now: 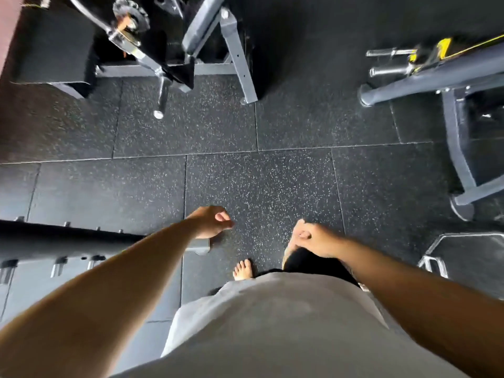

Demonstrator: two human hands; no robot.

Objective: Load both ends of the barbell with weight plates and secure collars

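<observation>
I look straight down at a speckled black rubber floor [245, 173]. My left hand [211, 221] hangs in front of me with its fingers curled in and nothing in it. My right hand [313, 240] is loosely closed, also holding nothing. At the top left a bar end [161, 100] with a chrome sleeve points down toward me from a grey rack [237, 61]. A small dark toothed plate [131, 16] sits on a bar at that rack. No collar shows in my hands.
A grey machine frame [458, 148] with chrome pegs [390, 69] and yellow parts stands at the right. A dark rack with pegs [60, 266] runs along the lower left. A metal frame [436, 263] lies at the lower right. My bare foot [242, 270] is on the floor.
</observation>
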